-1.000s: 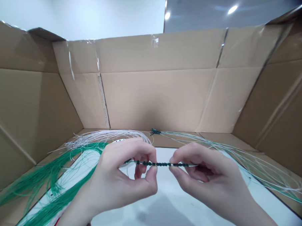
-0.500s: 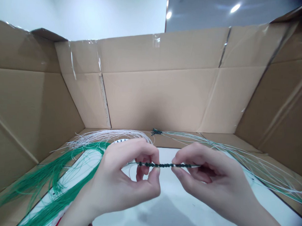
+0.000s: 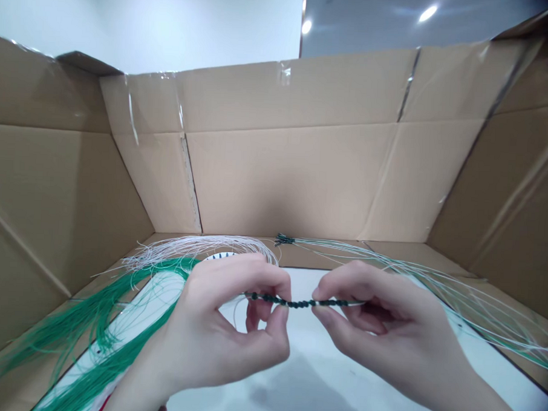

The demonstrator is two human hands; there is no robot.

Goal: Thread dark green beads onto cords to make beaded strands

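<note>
A short dark green knotted cord (image 3: 299, 304) is stretched level between my two hands above the white board. My left hand (image 3: 239, 325) pinches it between thumb and forefinger left of its middle, and its left end shows behind those fingers. On the other side my right hand (image 3: 377, 331) pinches the cord the same way, with its right end passing into the curled fingers. Thin pale strands run out from both ends of the cord. A small gap separates the two pinches, where the twisted knots show.
The white board (image 3: 312, 377) lies below my hands. Long green threads (image 3: 127, 344) spread at the left, with white threads (image 3: 208, 245) behind them. A bundle of dark knotted cords (image 3: 284, 238) with long loose strands lies at the back. Cardboard walls (image 3: 284, 175) surround the area.
The cord between my fingers sags and bends slightly more than before. Both hands keep their pinches and have barely moved.
</note>
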